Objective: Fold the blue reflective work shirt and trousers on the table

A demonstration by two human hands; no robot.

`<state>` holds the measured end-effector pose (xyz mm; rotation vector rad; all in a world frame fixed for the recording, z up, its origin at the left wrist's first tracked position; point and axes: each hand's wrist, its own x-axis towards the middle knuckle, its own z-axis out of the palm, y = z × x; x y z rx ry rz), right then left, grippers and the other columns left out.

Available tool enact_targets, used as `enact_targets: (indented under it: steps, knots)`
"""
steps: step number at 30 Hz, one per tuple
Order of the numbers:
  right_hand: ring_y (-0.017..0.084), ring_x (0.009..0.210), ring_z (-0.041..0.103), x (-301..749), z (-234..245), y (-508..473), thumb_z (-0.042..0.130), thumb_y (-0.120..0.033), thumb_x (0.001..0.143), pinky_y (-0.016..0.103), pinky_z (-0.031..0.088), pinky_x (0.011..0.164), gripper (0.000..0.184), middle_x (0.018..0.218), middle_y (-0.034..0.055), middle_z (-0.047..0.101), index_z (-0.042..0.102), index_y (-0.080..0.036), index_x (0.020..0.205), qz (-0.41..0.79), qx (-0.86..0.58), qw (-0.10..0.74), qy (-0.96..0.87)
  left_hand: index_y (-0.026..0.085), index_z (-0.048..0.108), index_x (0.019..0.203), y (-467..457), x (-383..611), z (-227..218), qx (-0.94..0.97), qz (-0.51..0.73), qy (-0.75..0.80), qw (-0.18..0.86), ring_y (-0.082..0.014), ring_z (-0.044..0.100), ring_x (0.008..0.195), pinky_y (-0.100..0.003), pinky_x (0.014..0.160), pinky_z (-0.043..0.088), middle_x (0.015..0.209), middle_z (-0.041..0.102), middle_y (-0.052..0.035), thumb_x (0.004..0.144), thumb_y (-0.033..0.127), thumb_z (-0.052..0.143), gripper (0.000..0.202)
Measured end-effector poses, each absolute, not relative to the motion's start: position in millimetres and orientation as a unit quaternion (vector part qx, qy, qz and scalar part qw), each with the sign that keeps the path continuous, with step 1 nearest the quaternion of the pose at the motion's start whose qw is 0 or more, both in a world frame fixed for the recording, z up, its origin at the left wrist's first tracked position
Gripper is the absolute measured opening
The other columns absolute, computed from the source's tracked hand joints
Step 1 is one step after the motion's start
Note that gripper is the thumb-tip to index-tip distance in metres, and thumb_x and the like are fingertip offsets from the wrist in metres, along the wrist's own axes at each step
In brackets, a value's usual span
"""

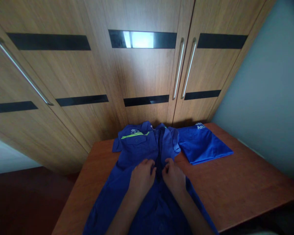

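Observation:
A dark blue work shirt [137, 150] lies face up on the table, its collar toward the wardrobe and its front parted down the middle. It has a buttoned chest pocket, a yellow-green strip and a pale emblem. My left hand [142, 173] is closed in a pinch on the left edge of the front opening. Across the gap, my right hand [173, 176] pinches the right edge, its fingers curled. The lower part of the shirt spreads beneath both forearms and runs out of view at the bottom.
A folded bright blue garment [203, 145] with white lettering lies to the right of the shirt. The reddish-brown table [247, 182] stands against a wooden wardrobe [142, 71] with metal handles. A pale wall [267, 98] rises on the right.

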<state>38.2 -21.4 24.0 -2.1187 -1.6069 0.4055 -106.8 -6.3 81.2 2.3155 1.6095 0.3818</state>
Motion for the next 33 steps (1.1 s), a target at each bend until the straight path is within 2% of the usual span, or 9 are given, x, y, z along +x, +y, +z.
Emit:
enact_targets:
  steps: [3,6,11,15,22,25,28,31,33]
  knots:
    - [0.018,0.086,0.066,45,18,-24,0.048,-0.014,0.084,0.025,0.041,0.069,0.028,0.090,0.0041,0.069,0.057,-0.020,0.111,0.169,-0.762,0.240,-0.577,0.022,0.062,0.106,15,-99,75,0.804,0.115,0.572,0.114,-0.0196,0.062,0.095,-0.028,0.083,0.044,0.107,0.063,-0.0078,0.089,0.022,0.048,0.022]
    - [0.018,0.085,0.066,47,17,-24,0.049,-0.019,0.086,0.025,0.042,0.071,0.022,0.089,0.0032,0.069,0.059,-0.022,0.106,0.173,-0.757,0.243,-0.581,0.019,0.062,0.106,28,-95,63,0.802,0.077,0.580,0.121,-0.0207,0.063,0.095,-0.029,0.084,0.046,0.110,0.063,-0.0105,0.089,0.021,0.047,0.022]
    - [0.022,0.096,0.063,37,24,-18,0.048,-0.033,0.090,0.029,0.045,0.075,0.023,0.101,0.0094,0.066,0.058,-0.019,0.105,0.116,-0.751,0.230,-0.608,0.019,0.064,0.097,35,-97,45,0.799,0.059,0.580,0.144,-0.0223,0.066,0.089,-0.030,0.079,0.048,0.101,0.067,-0.0112,0.085,0.018,0.050,0.017]
    - [0.028,0.104,0.059,25,27,-9,0.053,-0.041,0.086,0.032,0.047,0.077,0.034,0.105,0.0152,0.064,0.059,-0.014,0.106,0.116,-0.757,0.162,-0.622,0.019,0.064,0.091,41,-101,36,0.789,0.075,0.587,0.166,-0.0237,0.067,0.087,-0.031,0.076,0.047,0.092,0.069,-0.0104,0.080,0.016,0.054,0.015]
    - [0.027,0.096,0.063,22,18,0,0.057,-0.019,0.076,0.032,0.047,0.071,0.025,0.100,0.0140,0.066,0.061,-0.015,0.100,0.120,-0.765,0.112,-0.623,0.019,0.062,0.074,49,-103,28,0.762,0.187,0.566,0.253,-0.0209,0.064,0.078,-0.030,0.072,0.044,0.078,0.067,-0.0054,0.074,0.015,0.057,0.006]
    - [0.024,0.090,0.065,32,7,1,0.052,-0.012,0.074,0.032,0.046,0.073,0.027,0.096,0.0101,0.069,0.064,-0.018,0.098,0.166,-0.757,0.193,-0.602,0.019,0.060,0.076,49,-103,21,0.733,0.255,0.541,0.325,-0.0159,0.063,0.071,-0.024,0.066,0.044,0.072,0.066,-0.0018,0.080,0.025,0.054,0.010]
    - [0.022,0.085,0.065,44,-6,0,0.054,-0.014,0.069,0.032,0.047,0.077,0.028,0.090,0.0066,0.070,0.067,-0.020,0.093,0.261,-0.716,0.372,-0.529,0.018,0.057,0.078,47,-102,13,0.690,0.298,0.525,0.400,-0.0132,0.059,0.057,-0.021,0.054,0.043,0.066,0.064,-0.0007,0.083,0.035,0.049,0.020]
    - [0.022,0.078,0.064,50,-12,-4,0.060,-0.022,0.067,0.032,0.048,0.072,0.024,0.083,0.0048,0.070,0.068,-0.020,0.090,0.417,-0.601,0.561,-0.387,0.018,0.054,0.078,46,-102,7,0.653,0.323,0.515,0.452,-0.0117,0.056,0.049,-0.020,0.046,0.039,0.065,0.063,-0.0007,0.082,0.040,0.049,0.023]
    - [0.022,0.075,0.064,50,-10,-8,0.063,-0.029,0.070,0.032,0.049,0.069,0.024,0.082,0.0040,0.070,0.067,-0.020,0.092,0.527,-0.486,0.627,-0.305,0.018,0.054,0.078,45,-102,6,0.638,0.337,0.510,0.469,-0.0116,0.056,0.049,-0.020,0.045,0.039,0.066,0.064,-0.0011,0.081,0.041,0.050,0.023]
